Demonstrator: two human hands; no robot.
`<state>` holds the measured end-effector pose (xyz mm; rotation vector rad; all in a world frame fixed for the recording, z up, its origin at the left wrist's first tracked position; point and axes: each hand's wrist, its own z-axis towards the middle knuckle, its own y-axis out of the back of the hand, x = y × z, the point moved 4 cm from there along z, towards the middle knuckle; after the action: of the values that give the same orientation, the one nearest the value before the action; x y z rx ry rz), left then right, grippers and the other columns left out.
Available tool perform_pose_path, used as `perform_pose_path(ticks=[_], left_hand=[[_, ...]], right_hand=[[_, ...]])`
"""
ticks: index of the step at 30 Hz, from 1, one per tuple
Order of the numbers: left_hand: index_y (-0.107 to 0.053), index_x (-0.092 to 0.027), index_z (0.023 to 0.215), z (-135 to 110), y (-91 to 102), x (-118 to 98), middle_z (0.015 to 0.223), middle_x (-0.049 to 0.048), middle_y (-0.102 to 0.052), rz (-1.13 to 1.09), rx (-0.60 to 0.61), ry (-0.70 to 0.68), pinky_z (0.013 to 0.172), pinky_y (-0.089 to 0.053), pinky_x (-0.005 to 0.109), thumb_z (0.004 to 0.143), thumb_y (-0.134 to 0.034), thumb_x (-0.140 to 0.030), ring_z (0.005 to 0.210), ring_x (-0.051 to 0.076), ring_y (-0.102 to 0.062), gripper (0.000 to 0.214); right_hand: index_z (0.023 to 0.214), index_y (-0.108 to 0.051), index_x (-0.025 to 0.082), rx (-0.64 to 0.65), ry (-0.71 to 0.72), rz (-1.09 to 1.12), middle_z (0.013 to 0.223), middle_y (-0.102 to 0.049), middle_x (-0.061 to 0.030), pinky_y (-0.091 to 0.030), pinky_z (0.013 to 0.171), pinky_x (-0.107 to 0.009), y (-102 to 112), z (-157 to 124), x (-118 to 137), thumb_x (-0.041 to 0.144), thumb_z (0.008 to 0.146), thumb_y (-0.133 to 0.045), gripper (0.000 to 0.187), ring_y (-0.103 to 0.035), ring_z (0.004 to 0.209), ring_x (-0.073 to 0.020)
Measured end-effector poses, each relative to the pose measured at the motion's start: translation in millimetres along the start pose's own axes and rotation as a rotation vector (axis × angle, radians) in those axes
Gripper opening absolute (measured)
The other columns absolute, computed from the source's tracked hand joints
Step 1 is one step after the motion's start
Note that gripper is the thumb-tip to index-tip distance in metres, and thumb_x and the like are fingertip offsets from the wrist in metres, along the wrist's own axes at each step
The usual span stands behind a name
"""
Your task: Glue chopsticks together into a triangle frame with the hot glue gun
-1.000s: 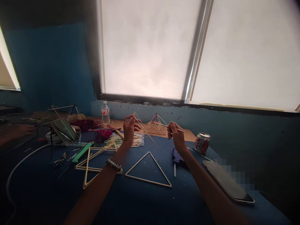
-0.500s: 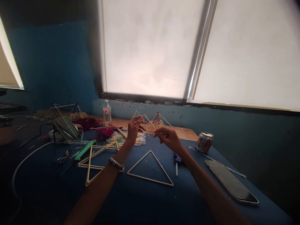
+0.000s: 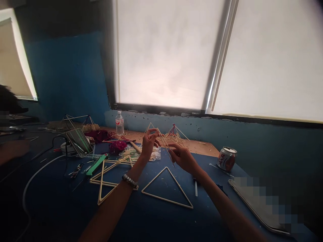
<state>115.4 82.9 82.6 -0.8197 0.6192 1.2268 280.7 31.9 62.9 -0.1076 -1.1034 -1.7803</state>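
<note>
My left hand (image 3: 149, 144), with a beaded bracelet (image 3: 130, 181) at the wrist, pinches the upper end of a thin wooden stick (image 3: 165, 142) above the table. Farther down the same stick, the fingers of my right hand (image 3: 182, 157) are closed around it. Below my hands a triangle of pale sticks (image 3: 166, 200) lies flat on the blue tabletop (image 3: 161, 225). Several joined stick triangles (image 3: 101, 185) overlap beside my left forearm, which hides part of them. A glue gun (image 3: 196, 186) lies partly hidden under my right forearm.
A drink can (image 3: 226, 159) and a phone (image 3: 257, 208) are on the right. To the left are a green cutter (image 3: 97, 165), a propped phone (image 3: 79, 142) and a white cable (image 3: 32, 179). Sticks in plastic (image 3: 126, 154), purple yarn (image 3: 118, 146) and a bottle (image 3: 119, 123) are behind.
My right hand has come in to the stick and now grips its lower part. My left hand keeps hold of the upper end. The whole view has shifted slightly.
</note>
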Motion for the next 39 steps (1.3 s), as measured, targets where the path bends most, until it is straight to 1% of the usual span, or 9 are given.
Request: perform_pose_path(ticks=[5,8,11,17,23,27,33,36,39], left_hand=[[-0.053,-0.019,0.105,1.3,2.8,-0.8,0.088,0.0052,-0.074,-0.014,-0.021,0.000,0.040,-0.043,0.020,0.082,-0.064,-0.055,0.042,0.008,-0.058,0.044],[-0.053,-0.019,0.104,1.8,2.9,-0.4,0.087,0.0044,-0.074,-0.020,-0.016,0.001,0.040,-0.042,0.020,0.081,-0.064,-0.054,0.042,0.008,-0.058,0.042],[-0.053,-0.020,0.102,1.8,2.6,-0.7,0.087,0.0038,-0.073,-0.023,-0.007,-0.005,0.040,-0.042,0.020,0.082,-0.064,-0.053,0.041,0.008,-0.057,0.040],[-0.053,-0.020,0.104,-0.5,1.9,-2.0,0.090,0.0043,-0.074,-0.009,0.018,-0.003,0.043,-0.045,0.021,0.084,-0.062,-0.053,0.043,0.008,-0.059,0.039],[-0.053,-0.020,0.103,-1.8,1.0,-1.9,0.093,0.0069,-0.075,-0.027,0.029,0.006,0.043,-0.045,0.021,0.084,-0.062,-0.054,0.043,0.009,-0.059,0.040],[-0.054,-0.019,0.102,-1.9,0.8,-2.3,0.096,0.0082,-0.075,-0.044,0.036,0.003,0.043,-0.046,0.021,0.082,-0.064,-0.054,0.044,0.009,-0.060,0.042],[-0.057,-0.019,0.119,-2.0,-0.1,-2.6,0.102,0.0099,-0.075,-0.039,0.070,0.000,0.044,-0.048,0.021,0.082,-0.065,-0.053,0.047,0.010,-0.062,0.051],[-0.062,-0.018,0.116,-1.5,0.1,-2.4,0.103,0.0112,-0.075,-0.033,0.062,-0.010,0.044,-0.048,0.021,0.082,-0.066,-0.052,0.047,0.010,-0.062,0.049],[-0.063,-0.018,0.119,-1.1,-0.2,-1.9,0.105,0.0121,-0.075,-0.027,0.066,-0.007,0.043,-0.047,0.020,0.082,-0.066,-0.052,0.047,0.009,-0.062,0.050]], right_hand=[[0.113,-0.058,0.016,0.055,0.002,-0.078,0.051,-0.052,0.0047,-0.033,0.049,-0.024,-0.9,-1.1,3.6,0.045,0.100,-0.039,0.037,-0.045,0.043,-0.0120],[0.111,-0.060,0.016,0.062,0.026,-0.168,0.053,-0.054,0.0030,-0.031,0.050,-0.024,-2.1,-1.4,0.3,0.046,0.102,-0.036,0.039,-0.046,0.045,-0.0126],[0.102,-0.061,0.017,0.041,0.070,-0.268,0.057,-0.056,0.0008,-0.030,0.053,-0.024,-3.1,-1.4,-4.8,0.046,0.103,-0.034,0.039,-0.050,0.050,-0.0134],[0.095,-0.058,0.019,0.065,0.088,-0.354,0.062,-0.057,-0.0001,-0.028,0.053,-0.024,-4.0,-1.6,-8.5,0.049,0.104,-0.031,0.041,-0.050,0.052,-0.0139],[0.076,-0.050,0.021,0.064,0.038,-0.465,0.058,-0.053,-0.0001,-0.026,0.053,-0.026,0.0,-3.6,-3.8,0.050,0.104,-0.029,0.045,-0.048,0.051,-0.0147],[0.078,-0.047,0.021,0.085,0.043,-0.486,0.060,-0.053,-0.0003,-0.026,0.054,-0.027,-1.8,-4.1,-6.4,0.049,0.105,-0.028,0.044,-0.048,0.053,-0.0150],[0.077,-0.044,0.022,0.118,0.093,-0.492,0.058,-0.048,0.0010,-0.025,0.055,-0.028,-5.7,-3.7,-9.3,0.049,0.106,-0.021,0.045,-0.045,0.051,-0.0144],[0.076,-0.044,0.022,0.123,0.103,-0.503,0.058,-0.048,0.0005,-0.024,0.055,-0.029,-6.1,-3.9,-7.0,0.047,0.106,-0.019,0.047,-0.043,0.050,-0.0144],[0.075,-0.045,0.021,0.132,0.093,-0.495,0.057,-0.047,0.0006,-0.023,0.055,-0.030,-5.8,-4.5,-4.6,0.047,0.106,-0.019,0.047,-0.041,0.048,-0.0139]])
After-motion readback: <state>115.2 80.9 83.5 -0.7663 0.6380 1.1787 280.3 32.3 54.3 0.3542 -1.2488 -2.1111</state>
